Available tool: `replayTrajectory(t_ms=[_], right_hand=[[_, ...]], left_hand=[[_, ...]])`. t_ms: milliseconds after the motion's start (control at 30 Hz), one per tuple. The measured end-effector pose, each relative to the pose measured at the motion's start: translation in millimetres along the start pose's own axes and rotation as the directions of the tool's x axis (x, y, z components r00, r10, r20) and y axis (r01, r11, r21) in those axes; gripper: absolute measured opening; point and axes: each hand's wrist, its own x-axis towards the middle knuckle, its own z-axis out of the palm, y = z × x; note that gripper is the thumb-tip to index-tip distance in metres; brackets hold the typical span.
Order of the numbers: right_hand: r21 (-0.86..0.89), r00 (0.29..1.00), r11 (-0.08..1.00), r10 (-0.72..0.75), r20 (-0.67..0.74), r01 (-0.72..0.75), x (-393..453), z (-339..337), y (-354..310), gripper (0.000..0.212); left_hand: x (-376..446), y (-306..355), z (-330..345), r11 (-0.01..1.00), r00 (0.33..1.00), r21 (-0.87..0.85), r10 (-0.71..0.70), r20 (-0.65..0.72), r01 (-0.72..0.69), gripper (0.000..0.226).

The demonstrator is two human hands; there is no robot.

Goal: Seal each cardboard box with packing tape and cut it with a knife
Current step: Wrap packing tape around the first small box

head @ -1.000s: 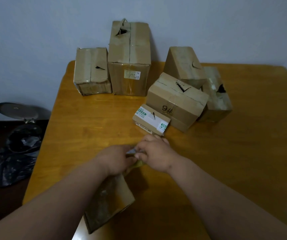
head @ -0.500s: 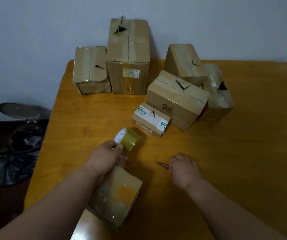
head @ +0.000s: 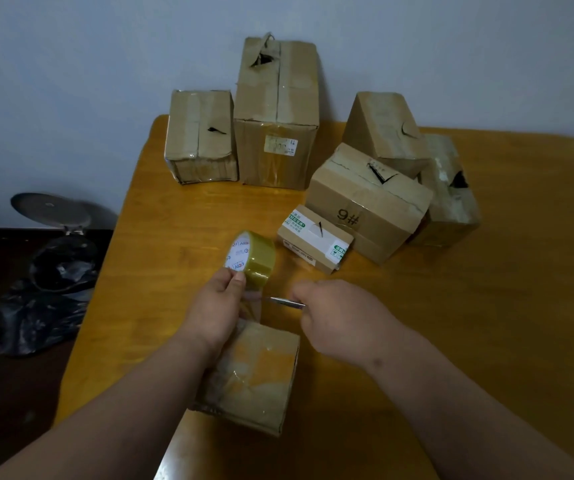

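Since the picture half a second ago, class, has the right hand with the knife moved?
Yes. The right hand has swung left, toward the tape roll, judged against the small white-labelled box; the knife now reaches the stretched tape.

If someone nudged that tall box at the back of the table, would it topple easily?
Possibly. The tall box stands on end, higher than wide, so a push near its top could tip it. Its torn top corner hints at soft, worn cardboard. The smaller box beside it on the left might stop a fall that way.
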Motion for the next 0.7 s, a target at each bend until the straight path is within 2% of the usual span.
replayTrajectory(t_ms=[167,467,567,700], right_hand=[[-0.157,0.998,0.985,-0.069,-0.001,0.068,6.8,-7.2,-20.3,0.018],[-0.312,0.991,0.945,-0.058,0.123,0.094,17.6,-10.3,-42.9,0.031],[-0.322,0.990,0.941,-0.062,0.130,0.102,18.6,-6.8,-42.8,0.030],[-0.295,0.990,0.950,-0.063,0.125,0.098,15.6,-5.2,-34.1,0.042]], left_hand=[[-3.0,1.4,-0.9,0.999,0.999,0.021,0.045,-0.003,-0.045,0.027],[-5.6,0.4,-1.7,0.995,0.995,0.044,0.091,0.032,-0.092,0.025],[-4.4,-0.5,-0.7,0.995,0.996,0.041,0.092,0.021,-0.093,0.022],[-1.4,-0.4,-0.9,1.000,1.000,0.011,0.022,0.017,-0.023,0.018]])
